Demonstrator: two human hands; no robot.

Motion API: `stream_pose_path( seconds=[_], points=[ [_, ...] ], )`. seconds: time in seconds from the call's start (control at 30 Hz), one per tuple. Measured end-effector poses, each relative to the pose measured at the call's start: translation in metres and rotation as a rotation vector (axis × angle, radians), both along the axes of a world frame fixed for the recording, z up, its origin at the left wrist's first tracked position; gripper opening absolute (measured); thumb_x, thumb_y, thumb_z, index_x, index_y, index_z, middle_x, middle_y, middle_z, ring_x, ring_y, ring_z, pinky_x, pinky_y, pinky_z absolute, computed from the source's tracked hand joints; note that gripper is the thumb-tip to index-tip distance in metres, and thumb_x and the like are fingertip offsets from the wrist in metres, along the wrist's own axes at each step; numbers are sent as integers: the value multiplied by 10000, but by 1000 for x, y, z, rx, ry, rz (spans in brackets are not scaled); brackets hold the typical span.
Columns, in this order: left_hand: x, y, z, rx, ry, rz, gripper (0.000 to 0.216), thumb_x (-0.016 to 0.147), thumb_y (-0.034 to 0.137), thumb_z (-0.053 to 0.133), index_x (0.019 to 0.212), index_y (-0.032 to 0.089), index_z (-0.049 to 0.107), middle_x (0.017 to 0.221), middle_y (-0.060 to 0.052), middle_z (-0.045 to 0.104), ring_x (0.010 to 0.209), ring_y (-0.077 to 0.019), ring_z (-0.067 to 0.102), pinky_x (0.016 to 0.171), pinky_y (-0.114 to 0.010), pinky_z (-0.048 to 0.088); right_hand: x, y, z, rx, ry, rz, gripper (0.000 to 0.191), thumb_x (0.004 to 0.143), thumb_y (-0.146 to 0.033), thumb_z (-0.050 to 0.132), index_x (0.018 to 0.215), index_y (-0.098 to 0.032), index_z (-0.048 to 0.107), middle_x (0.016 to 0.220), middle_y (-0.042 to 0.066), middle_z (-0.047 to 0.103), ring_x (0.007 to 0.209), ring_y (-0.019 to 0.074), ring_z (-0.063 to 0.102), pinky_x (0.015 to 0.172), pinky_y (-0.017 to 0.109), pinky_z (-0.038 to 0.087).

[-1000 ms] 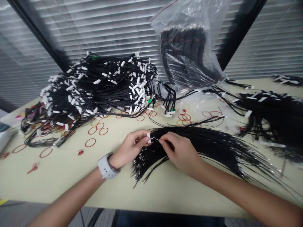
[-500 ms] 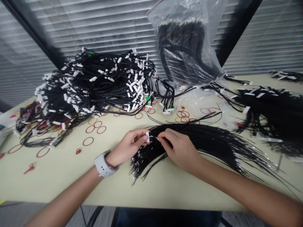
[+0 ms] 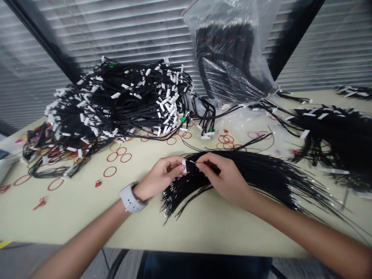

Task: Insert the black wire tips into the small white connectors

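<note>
Between the thumb and fingers of my left hand [image 3: 164, 173] is a small white connector housing [image 3: 184, 166]. Just to its right, my right hand [image 3: 222, 174] pinches a thin black wire near its silvery terminal [image 3: 192, 161]. A small gap shows between the terminal and the housing. Both hands are over a thick bundle of loose black wires [image 3: 255, 170], which lies curved across the table with bare metal terminals at both ends. A grey watch strap [image 3: 133, 197] is around my left wrist.
A large heap of black cables with white connectors [image 3: 124, 104] stands at the back left, another pile [image 3: 334, 135] at the right. A clear plastic bag [image 3: 232, 66] of black wires leans on the blinds. Rubber bands [image 3: 109, 171] are scattered over the table [image 3: 87, 224].
The wire's silvery terminal now shows more plainly, apart from the housing. My right hand has turned slightly, still pinching. The left hand keeps the housing; the whole view has shifted slightly.
</note>
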State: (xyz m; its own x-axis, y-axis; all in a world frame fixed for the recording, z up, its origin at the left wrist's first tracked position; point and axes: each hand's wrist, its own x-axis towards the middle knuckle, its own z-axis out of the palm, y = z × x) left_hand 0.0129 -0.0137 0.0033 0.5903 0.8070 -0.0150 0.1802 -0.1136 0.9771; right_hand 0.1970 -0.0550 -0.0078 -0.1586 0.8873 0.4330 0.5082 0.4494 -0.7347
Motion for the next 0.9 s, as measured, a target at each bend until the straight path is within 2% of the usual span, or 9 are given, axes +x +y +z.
stream_pose_path(
  seconds=[0.1, 0.17, 0.3, 0.47, 0.7, 0.9],
  points=[
    [-1, 2, -1, -34, -7, 46, 90, 846, 163, 500, 863, 124, 580, 741, -10, 584, 688, -96, 558, 659, -232, 473, 1, -3, 5, 172, 106, -116, 105, 856, -168, 480, 809, -185, 573, 856, 35, 580, 813, 137, 553, 731, 269, 440],
    [-2, 2, -1, -28, 4, 56, 87, 843, 174, 504, 849, 125, 577, 728, -7, 582, 681, -96, 558, 658, -234, 476, 0, -5, 5, 239, 116, -140, 111, 851, -160, 487, 821, -189, 589, 861, 40, 573, 835, 145, 553, 758, 290, 444],
    [-2, 2, 0, 3, 9, 42, 98, 834, 219, 515, 855, 138, 566, 735, -15, 591, 684, -112, 558, 658, -259, 482, -3, -5, -1, 84, -13, -23, 105, 834, -158, 508, 843, -188, 609, 764, 12, 572, 670, 115, 547, 627, 246, 447],
    [-1, 0, 1, 78, 53, 32, 120, 837, 237, 516, 876, 137, 570, 723, -14, 584, 683, -116, 542, 654, -254, 466, -5, -3, -4, -33, -94, -66, 93, 797, -132, 545, 724, -169, 589, 702, -5, 563, 617, 99, 518, 570, 216, 406],
    [-3, 0, 1, 190, 115, 11, 151, 843, 257, 518, 900, 142, 597, 734, -18, 597, 678, -124, 532, 628, -253, 441, -4, -3, -3, -29, -91, -49, 99, 817, -140, 515, 754, -173, 585, 717, -5, 543, 592, 88, 491, 543, 208, 387],
    [-4, 0, 0, 211, 133, -19, 166, 850, 250, 511, 930, 138, 604, 745, -22, 605, 690, -127, 533, 651, -263, 444, -3, -2, -4, 52, -146, 16, 137, 846, -128, 476, 776, -174, 585, 755, 13, 548, 671, 110, 509, 616, 225, 407]
  ],
)
